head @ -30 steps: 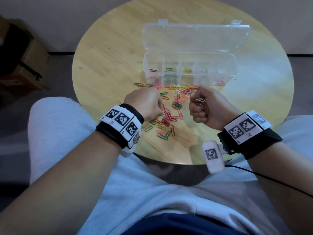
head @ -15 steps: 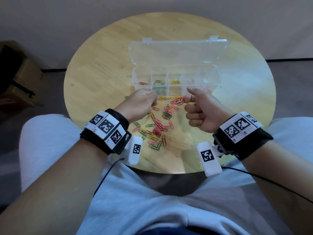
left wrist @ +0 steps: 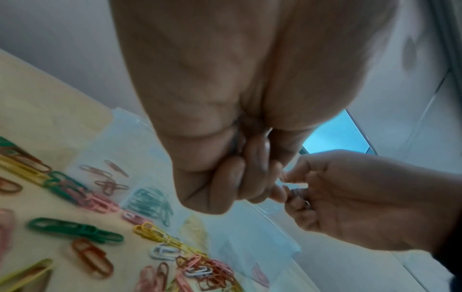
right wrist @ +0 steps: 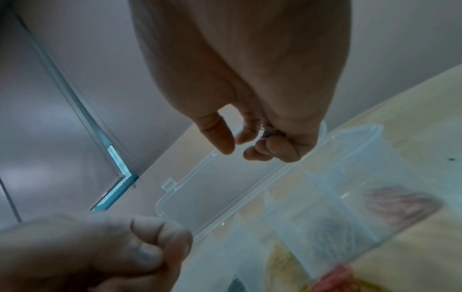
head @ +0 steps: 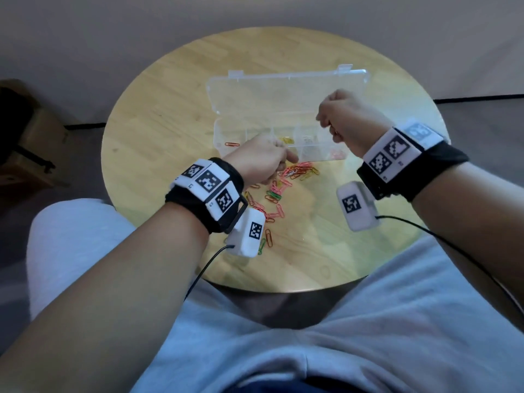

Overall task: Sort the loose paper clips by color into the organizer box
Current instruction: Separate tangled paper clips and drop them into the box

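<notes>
A clear organizer box (head: 219,136) stands open on the round wooden table (head: 170,123), its lid (head: 283,95) laid back. Orange (head: 232,144), yellow (head: 287,140), white (head: 307,140) and pink clips (head: 336,154) lie in separate compartments. Loose mixed clips (head: 279,188) are spread in front of the box. My left hand (head: 283,163) hovers at the box's front wall with fingers curled tight; only a thin glint (left wrist: 269,129) shows inside. My right hand (head: 326,126) is raised over the box's right half, fingers curled round pale clips (right wrist: 267,132), thumb loose.
The table's near edge (head: 283,289) runs just above my lap in grey cloth. A cardboard box (head: 25,154) sits on the floor at the left. Cables trail from both wrist cameras. A wall rises behind the table.
Both hands left the loose pile. The right hand rose and moved over the box's right side; the left hand moved forward to the box's front wall. The head view shifted.
</notes>
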`<state>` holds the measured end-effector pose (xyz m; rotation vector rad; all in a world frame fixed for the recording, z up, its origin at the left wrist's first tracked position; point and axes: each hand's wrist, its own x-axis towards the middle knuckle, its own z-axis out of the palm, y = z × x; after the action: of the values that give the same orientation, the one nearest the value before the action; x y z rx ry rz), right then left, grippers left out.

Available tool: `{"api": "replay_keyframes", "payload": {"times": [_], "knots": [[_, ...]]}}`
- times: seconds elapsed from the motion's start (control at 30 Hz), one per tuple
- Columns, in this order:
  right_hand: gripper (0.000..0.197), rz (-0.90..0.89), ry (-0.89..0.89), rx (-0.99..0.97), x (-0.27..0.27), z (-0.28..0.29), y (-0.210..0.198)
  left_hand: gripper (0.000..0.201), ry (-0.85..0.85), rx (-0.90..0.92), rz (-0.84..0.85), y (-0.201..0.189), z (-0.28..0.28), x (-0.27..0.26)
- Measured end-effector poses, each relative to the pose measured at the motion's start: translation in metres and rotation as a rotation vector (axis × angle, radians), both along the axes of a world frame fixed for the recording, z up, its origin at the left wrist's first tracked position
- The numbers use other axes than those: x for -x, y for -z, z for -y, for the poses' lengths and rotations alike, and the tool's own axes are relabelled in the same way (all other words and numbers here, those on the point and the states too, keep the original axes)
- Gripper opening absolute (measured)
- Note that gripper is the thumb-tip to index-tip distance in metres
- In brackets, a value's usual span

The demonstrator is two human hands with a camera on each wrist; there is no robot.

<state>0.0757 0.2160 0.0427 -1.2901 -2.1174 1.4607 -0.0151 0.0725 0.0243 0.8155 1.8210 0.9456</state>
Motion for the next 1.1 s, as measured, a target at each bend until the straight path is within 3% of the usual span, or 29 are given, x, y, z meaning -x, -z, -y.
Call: {"api": "replay_keyframes", "payload": {"times": [0.17, 0.33, 0.43, 0.53, 0.63, 0.87, 0.97, 1.1], "knots": [[0.017, 0.029, -0.076, -0.121, 0.014, -0.007, 0.009, 0.039, 0.018, 0.026, -0.15, -0.005, -0.018, -0.004], [0.046, 0.14, -0.286, -0.159, 0.005, -0.004, 0.018, 0.034, 0.043, 0.046, -0.213, -0.011, -0.03, -0.011], [0.057, 0.01, -0.21, -0.126, -0.01, -0.002, 0.017, 0.03, 0.033, 0.07, -0.257, -0.019, -0.042, -0.011], [0.038, -0.208, -0.1, -0.067, -0.027, 0.006, 0.021, 0.029, 0.058, 0.088, -0.357, -0.031, -0.062, -0.01], [0.026, -0.308, -0.013, -0.005, -0.042, 0.015, 0.03, 0.023, 0.066, 0.045, -0.51, -0.044, -0.081, -0.015], [0.023, -0.397, 0.104, 0.053, -0.065, 0.028, 0.045, 0.02, 0.097, 0.063, -0.571, -0.01, -0.092, -0.031], [0.019, -0.422, 0.114, 0.039, -0.067, 0.026, 0.046, 0.031, 0.178, 0.045, -0.603, -0.009, -0.09, -0.032], [0.02, -0.443, 0.117, 0.06, -0.065, 0.025, 0.043, 0.021, 0.228, 0.091, -0.605, -0.016, -0.086, -0.026]]}}
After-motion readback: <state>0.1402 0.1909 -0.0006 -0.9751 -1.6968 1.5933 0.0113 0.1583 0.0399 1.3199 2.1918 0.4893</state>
